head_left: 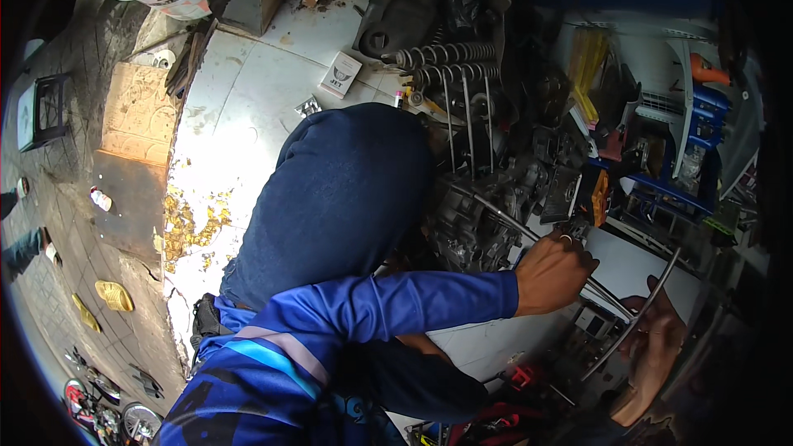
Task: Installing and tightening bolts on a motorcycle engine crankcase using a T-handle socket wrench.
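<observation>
T-handle wrench (506,216) runs through your clenched left hand (555,274)
Its crossbar (608,352) lies across your half-curled right hand (657,345); I cannot tell its grip.

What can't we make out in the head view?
All in the head view:
- Far tip of the T-handle wrench: lost among dark metal parts.
- Left hand: palm and fingertips hidden by the back of the hand.
- Right hand: shadow obscures how far its fingers close at the wrench's crossbar.
- Bystander's leg: upper part cut off by the left edge.
</observation>
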{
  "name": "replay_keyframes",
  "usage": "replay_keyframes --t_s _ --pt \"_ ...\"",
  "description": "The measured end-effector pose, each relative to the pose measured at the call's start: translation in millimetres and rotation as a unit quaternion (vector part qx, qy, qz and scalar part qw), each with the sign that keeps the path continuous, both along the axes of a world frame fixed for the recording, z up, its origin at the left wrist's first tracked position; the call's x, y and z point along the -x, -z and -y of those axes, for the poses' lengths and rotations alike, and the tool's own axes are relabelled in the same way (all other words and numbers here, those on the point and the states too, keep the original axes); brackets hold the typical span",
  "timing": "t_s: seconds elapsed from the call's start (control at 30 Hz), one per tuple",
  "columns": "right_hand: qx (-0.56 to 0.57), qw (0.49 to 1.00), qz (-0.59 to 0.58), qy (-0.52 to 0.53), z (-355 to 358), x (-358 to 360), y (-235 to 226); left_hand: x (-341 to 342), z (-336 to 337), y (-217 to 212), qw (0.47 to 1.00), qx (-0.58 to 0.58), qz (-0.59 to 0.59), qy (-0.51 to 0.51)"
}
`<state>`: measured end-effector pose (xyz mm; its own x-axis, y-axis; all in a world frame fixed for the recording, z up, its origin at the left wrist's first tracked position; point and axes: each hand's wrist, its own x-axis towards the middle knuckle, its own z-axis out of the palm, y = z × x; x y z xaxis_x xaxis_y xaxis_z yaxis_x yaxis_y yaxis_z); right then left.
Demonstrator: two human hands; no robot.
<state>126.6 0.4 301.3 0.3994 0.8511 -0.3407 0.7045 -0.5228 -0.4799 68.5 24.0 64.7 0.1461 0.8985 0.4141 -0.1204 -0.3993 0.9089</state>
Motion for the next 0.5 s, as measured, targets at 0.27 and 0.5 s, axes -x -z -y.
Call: replay_keyframes --t_s 0.27,0.5 --pt "-0.314 0.828 0.341 -0.315 -12 4 59 53 -38 50 0.969 -0.065 -0.24 0.013" --pt "-0.696 0.714 0.037 -0.066 -37 -2 156 95 -49 108 0.934 0.098 -0.26 0.226"
